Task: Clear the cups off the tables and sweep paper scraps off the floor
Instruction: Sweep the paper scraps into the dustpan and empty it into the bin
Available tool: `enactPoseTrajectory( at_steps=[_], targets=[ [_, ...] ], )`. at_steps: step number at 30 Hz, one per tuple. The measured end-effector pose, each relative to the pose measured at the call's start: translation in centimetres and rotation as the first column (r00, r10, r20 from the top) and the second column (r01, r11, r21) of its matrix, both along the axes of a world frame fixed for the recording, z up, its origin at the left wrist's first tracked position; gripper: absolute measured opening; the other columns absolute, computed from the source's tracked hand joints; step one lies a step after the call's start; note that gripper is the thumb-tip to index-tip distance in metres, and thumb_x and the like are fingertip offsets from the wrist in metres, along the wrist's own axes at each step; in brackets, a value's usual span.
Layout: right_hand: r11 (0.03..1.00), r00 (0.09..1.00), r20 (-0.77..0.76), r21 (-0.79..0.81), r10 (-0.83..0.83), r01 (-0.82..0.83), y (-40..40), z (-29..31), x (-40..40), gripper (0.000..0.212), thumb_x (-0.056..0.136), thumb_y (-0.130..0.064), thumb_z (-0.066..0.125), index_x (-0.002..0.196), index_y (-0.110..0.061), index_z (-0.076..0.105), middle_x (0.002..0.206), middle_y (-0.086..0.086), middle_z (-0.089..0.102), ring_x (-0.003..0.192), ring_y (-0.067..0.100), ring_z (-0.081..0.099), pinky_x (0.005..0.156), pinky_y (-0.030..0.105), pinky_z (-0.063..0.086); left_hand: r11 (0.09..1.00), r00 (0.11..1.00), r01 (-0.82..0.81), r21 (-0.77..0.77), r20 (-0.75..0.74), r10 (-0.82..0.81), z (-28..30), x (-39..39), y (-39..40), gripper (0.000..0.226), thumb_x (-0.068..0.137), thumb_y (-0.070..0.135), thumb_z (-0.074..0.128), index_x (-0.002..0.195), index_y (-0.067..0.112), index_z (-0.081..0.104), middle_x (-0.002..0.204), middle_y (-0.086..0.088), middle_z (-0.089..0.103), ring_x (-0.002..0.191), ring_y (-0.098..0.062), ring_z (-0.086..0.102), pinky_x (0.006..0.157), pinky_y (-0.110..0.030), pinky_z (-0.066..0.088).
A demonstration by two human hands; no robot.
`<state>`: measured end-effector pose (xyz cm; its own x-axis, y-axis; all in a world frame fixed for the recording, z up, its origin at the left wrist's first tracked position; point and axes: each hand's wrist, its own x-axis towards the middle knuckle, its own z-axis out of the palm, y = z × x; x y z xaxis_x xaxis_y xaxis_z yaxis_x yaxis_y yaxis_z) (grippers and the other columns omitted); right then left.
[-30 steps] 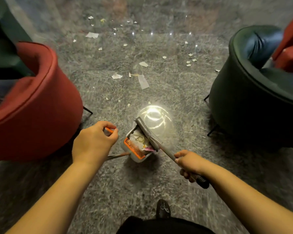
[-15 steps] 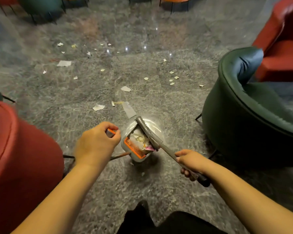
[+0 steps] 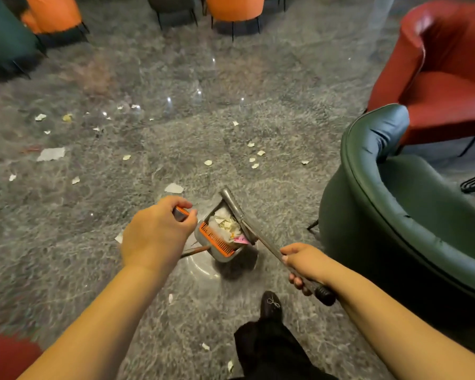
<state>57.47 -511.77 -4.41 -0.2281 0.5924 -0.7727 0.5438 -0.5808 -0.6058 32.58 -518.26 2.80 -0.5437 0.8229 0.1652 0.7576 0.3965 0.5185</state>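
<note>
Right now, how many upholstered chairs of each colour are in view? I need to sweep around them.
Red upholstered chairs: 2
Green upholstered chairs: 2
Orange upholstered chairs: 2
Dark chair at the top edge, colour unclear: 1
Total: 7

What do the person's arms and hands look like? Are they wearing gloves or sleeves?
No gloves and no sleeves show. The left hand and right hand are bare, and both forearms are bare right down to the picture's edge. No watch, ring or bracelet shows.

floor (image 3: 272, 86): grey marbled, glossy | green armchair (image 3: 395, 215) | red armchair (image 3: 444, 78)
</note>
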Motion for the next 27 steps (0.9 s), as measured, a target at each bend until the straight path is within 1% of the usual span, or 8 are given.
enactPoseTrajectory(
  at_steps=[2, 6, 9, 14, 18, 20, 23, 27],
  targets=[
    [1.0, 1.0, 0.004, -0.012, -0.015, 0.015, 5.0, -0.1, -0.5, 0.033, 0.101, -0.012, 0.037, 0.133, -0.019, 0.042, 0.059, 0.01, 0.046, 0.033, 0.012, 0.039, 0.037, 0.014, 0.032, 1.0, 1.0, 0.011, -0.003, -0.007, -0.011, -0.1, -0.4, 5.1, 0.009, 0.079, 0.042, 0.07, 0.087, 0.038, 0.069, 0.057, 0.023, 0.048, 0.066, -0.016, 0.053, 0.054, -0.027, 0.033],
    [0.999, 0.999, 0.0, 0.008, 0.04, -0.04, 14.2, 1.0, -1.6, 0.03, 0.101, -0.01, 0.036, 0.13, -0.012, 0.045, 0.059, 0.01, 0.043, 0.029, 0.011, 0.04, 0.036, 0.014, 0.032, 1.0, 1.0, -0.001, 0.009, 0.005, 0.001, 0.5, -1.8, 14.4, 0.009, 0.079, 0.044, 0.068, 0.087, 0.039, 0.067, 0.063, 0.017, 0.058, 0.066, -0.018, 0.055, 0.054, -0.028, 0.034],
    [0.998, 0.999, 0.019, 0.036, 0.047, -0.048, 20.7, 2.1, -2.4, 0.032, 0.101, -0.01, 0.037, 0.132, -0.009, 0.045, 0.057, 0.009, 0.044, 0.03, 0.01, 0.041, 0.035, 0.014, 0.032, 1.0, 1.0, -0.015, 0.0, 0.023, 0.015, 0.9, -2.8, 20.4, 0.011, 0.08, 0.046, 0.068, 0.086, 0.038, 0.066, 0.067, 0.015, 0.064, 0.069, -0.02, 0.06, 0.058, -0.03, 0.042],
    [0.999, 0.999, 0.021, 0.022, -0.028, 0.028, 30.3, 2.6, -4.7, 0.034, 0.101, -0.014, 0.036, 0.135, -0.02, 0.04, 0.058, 0.009, 0.046, 0.034, 0.012, 0.041, 0.035, 0.014, 0.033, 1.0, 0.998, -0.008, 0.0, 0.056, 0.008, 1.0, -5.2, 30.8, 0.007, 0.078, 0.048, 0.068, 0.078, 0.047, 0.061, 0.058, 0.024, 0.054, 0.062, -0.013, 0.054, 0.056, -0.028, 0.037],
    [0.995, 0.995, 0.026, 0.014, -0.101, 0.101, 39.2, 1.9, -7.4, 0.035, 0.101, -0.013, 0.037, 0.136, -0.018, 0.04, 0.06, 0.009, 0.046, 0.029, 0.009, 0.039, 0.032, 0.013, 0.031, 1.0, 0.995, 0.027, 0.0, 0.094, -0.027, 0.5, -8.0, 40.7, 0.013, 0.077, 0.047, 0.068, 0.071, 0.051, 0.057, 0.056, 0.025, 0.054, 0.057, 0.001, 0.051, 0.05, -0.02, 0.034],
    [0.993, 0.993, 0.031, 0.027, -0.118, 0.117, 43.8, 2.0, -8.9, 0.036, 0.102, -0.01, 0.038, 0.138, -0.015, 0.04, 0.061, 0.01, 0.046, 0.027, 0.008, 0.039, 0.032, 0.012, 0.03, 0.998, 0.994, 0.061, -0.012, 0.095, -0.06, 0.4, -9.6, 46.2, 0.005, 0.076, 0.047, 0.068, 0.077, 0.046, 0.063, 0.056, 0.025, 0.051, 0.057, -0.004, 0.049, 0.051, -0.023, 0.034],
    [0.983, 0.983, 0.011, 0.032, -0.183, 0.183, 50.1, 2.9, -10.7, 0.036, 0.102, -0.008, 0.038, 0.137, -0.013, 0.041, 0.063, 0.01, 0.044, 0.027, 0.008, 0.038, 0.031, 0.011, 0.029, 0.99, 0.989, 0.134, -0.042, 0.06, -0.132, 0.8, -11.5, 53.8, 0.007, 0.077, 0.047, 0.068, 0.083, 0.044, 0.065, 0.058, 0.021, 0.051, 0.063, -0.015, 0.052, 0.056, -0.029, 0.038],
    [0.963, 0.963, -0.007, 0.024, -0.268, 0.268, 57.7, 3.1, -12.3, 0.037, 0.102, -0.008, 0.038, 0.138, -0.014, 0.04, 0.072, 0.009, 0.044, 0.025, 0.006, 0.039, 0.031, 0.01, 0.028, 0.975, 0.975, 0.219, -0.032, 0.025, -0.219, 1.7, -12.8, 63.2, 0.009, 0.078, 0.047, 0.068, 0.086, 0.043, 0.066, 0.055, 0.024, 0.048, 0.06, -0.012, 0.048, 0.052, -0.025, 0.034]
  ],
)
